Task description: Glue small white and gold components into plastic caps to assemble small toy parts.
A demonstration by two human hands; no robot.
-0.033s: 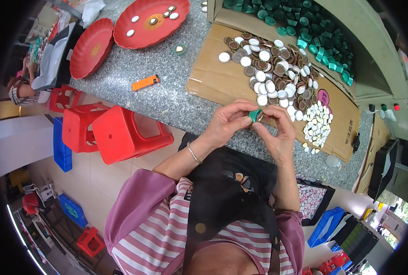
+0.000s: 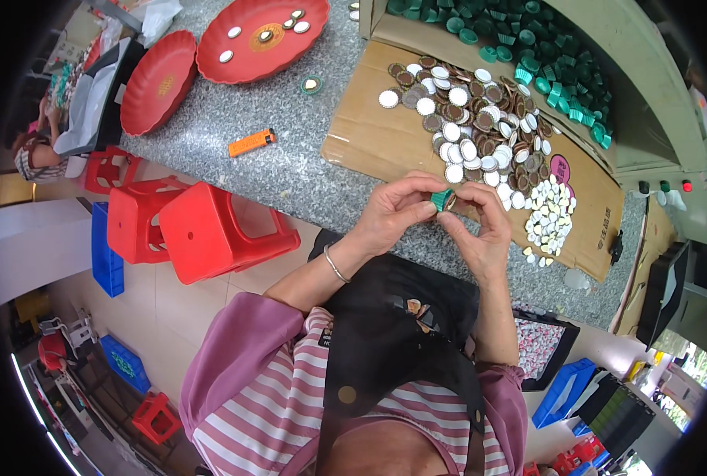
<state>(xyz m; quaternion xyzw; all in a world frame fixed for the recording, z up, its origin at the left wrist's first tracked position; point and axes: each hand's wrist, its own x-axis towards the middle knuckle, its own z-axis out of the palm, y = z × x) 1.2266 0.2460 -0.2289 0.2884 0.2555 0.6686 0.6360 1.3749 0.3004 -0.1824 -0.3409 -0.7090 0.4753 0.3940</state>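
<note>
Close together above the near edge of the cardboard, my two hands meet around a small green fluted cup (image 2: 441,200). My left hand (image 2: 397,213) pinches the cup between thumb and fingers. Against its right side, my right hand (image 2: 480,226) has its thumb and fingers closed on a small round brown-edged disc (image 2: 450,204), mostly covered by the fingertips. Just beyond my hands lies a pile of scalloped discs (image 2: 480,119), some white side up, some brown. To the right of it sits a heap of small pale heart-like pieces (image 2: 549,218).
A box of green cups (image 2: 564,87) stands at the far right. Red scalloped trays (image 2: 211,59) (image 2: 135,115), one with several discs, lie far left. An orange lighter (image 2: 252,143) and a green cup with a pale piece (image 2: 311,85) rest on the grey speckled table (image 2: 290,174). Red stools (image 2: 203,238) stand left.
</note>
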